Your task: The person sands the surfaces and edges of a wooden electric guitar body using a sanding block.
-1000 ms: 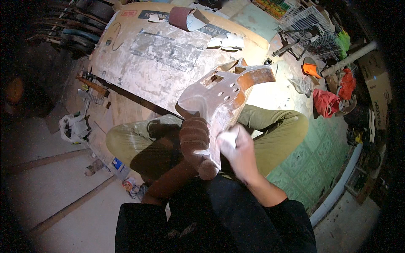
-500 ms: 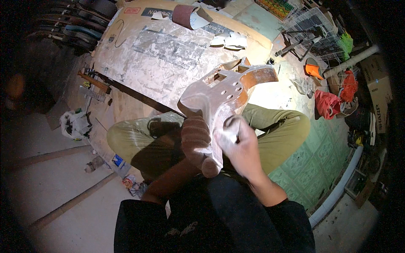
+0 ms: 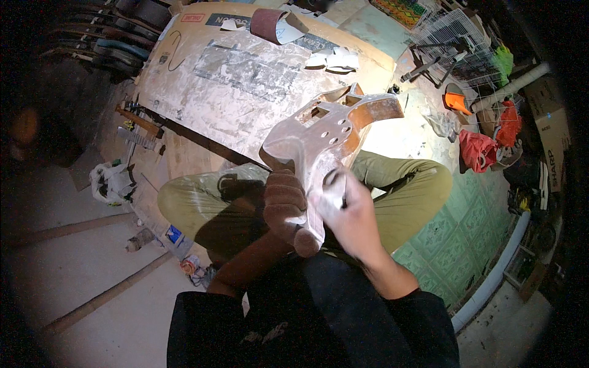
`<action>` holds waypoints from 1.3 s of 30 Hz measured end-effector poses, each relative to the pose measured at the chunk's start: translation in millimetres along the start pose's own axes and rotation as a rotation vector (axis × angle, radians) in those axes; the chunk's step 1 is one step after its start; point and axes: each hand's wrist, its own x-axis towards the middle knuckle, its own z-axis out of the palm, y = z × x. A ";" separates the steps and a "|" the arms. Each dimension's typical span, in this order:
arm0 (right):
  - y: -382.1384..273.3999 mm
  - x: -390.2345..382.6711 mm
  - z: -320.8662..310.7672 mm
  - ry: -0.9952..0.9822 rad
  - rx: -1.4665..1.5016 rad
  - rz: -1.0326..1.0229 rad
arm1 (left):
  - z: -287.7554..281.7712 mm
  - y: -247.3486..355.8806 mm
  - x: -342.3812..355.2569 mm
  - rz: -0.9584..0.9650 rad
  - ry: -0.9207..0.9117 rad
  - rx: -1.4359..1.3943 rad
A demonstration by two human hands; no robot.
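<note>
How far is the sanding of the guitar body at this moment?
Done: most of the guitar body looks pale and dusty. In hand: the left hand grips its lower end, and the right hand presses a small pale piece, probably sandpaper, on the surface. Left: the orange-brown side edge near the horn keeps its colour.

Dusty cardboard sheet (image 3: 245, 80), sandpaper roll (image 3: 267, 23) (reddish brown), orange cone (image 3: 457, 102), wire rack (image 3: 457, 43)
</note>
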 end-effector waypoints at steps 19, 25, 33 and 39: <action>0.3 -18.7 -7.9 -0.165 0.108 -0.134 | 6.3 -10.6 -4.3 0.008 -0.007 0.006; -3.3 -19.2 -1.7 -0.153 0.124 -0.178 | 3.8 -11.5 -6.1 0.011 -0.005 0.012; -2.6 -23.8 -1.2 -0.187 0.151 -0.051 | 4.1 -15.2 -9.3 0.012 -0.013 0.012; -5.3 -19.8 0.5 -0.109 0.200 0.035 | 12.9 -22.2 -11.3 0.031 -0.031 0.000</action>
